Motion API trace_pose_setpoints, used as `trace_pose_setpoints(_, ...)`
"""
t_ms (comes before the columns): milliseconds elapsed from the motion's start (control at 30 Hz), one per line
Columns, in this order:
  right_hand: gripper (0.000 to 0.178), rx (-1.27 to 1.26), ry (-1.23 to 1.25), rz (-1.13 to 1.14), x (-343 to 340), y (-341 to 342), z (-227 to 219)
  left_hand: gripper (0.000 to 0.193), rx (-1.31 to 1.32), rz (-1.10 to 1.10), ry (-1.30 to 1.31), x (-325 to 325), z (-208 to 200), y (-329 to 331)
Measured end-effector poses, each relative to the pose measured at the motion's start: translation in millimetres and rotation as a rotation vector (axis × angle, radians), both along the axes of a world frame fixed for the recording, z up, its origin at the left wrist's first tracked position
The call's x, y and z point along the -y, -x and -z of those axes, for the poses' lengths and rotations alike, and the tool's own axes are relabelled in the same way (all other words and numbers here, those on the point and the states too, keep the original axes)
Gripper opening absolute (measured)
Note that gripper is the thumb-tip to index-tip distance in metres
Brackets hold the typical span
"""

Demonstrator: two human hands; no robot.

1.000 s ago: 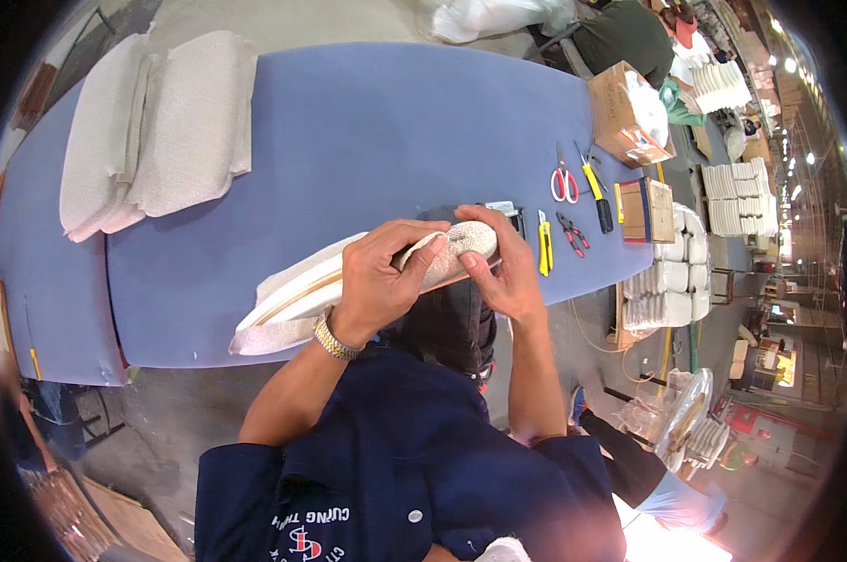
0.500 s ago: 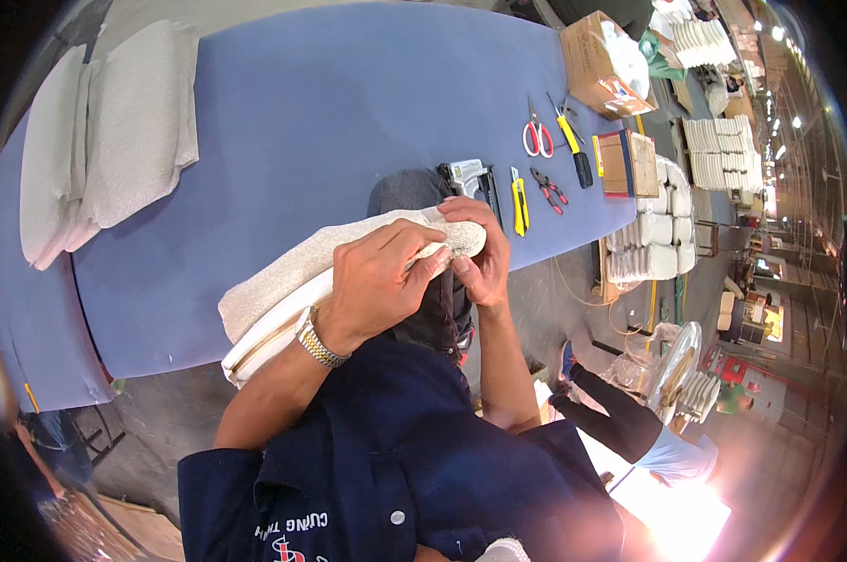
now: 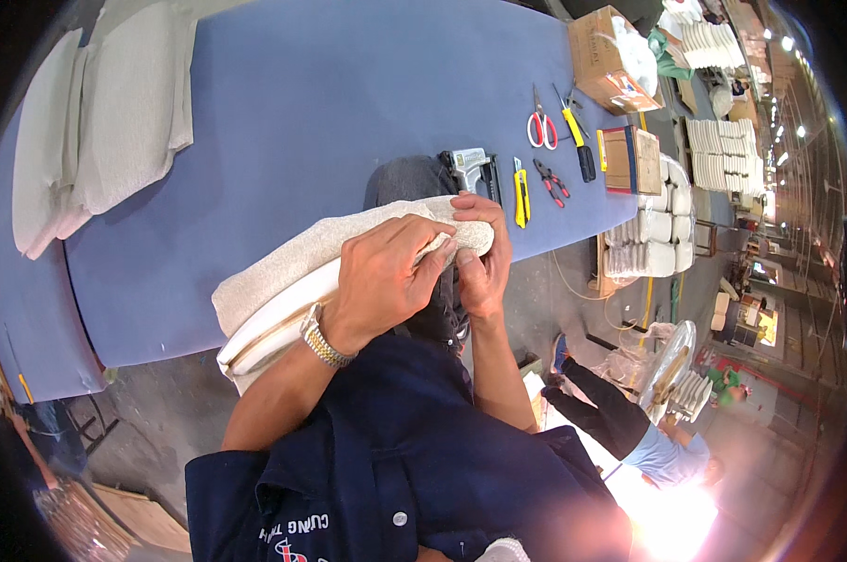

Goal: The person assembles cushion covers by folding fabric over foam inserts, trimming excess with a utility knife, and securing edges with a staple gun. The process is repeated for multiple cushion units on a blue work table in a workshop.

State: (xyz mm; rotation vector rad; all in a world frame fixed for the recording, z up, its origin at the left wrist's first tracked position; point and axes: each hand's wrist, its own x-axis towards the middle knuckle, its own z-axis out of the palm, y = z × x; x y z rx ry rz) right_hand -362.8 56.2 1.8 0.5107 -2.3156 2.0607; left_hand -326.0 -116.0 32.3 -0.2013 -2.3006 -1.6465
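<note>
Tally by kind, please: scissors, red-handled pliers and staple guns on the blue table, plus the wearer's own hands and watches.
Scissors: 1
Red-handled pliers: 1
Staple gun: 1
Hands, left hand and right hand, both on the cloth-covered piece: 2
Watch: 1
Total: 6

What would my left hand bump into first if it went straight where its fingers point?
Your left hand would meet the rounded, pale fabric-covered end already at its fingertips. Your right hand seems to come just after, though depth is hard to judge.
</note>
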Motion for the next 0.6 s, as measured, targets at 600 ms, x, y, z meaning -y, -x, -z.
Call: trace_pose_setpoints(600, 0.046, 0.006, 0.022, -0.049, -0.5, 7.5, 3.8, 0.014, 0.082, -0.004, -0.032, 7.5, -0.2, 6.3)
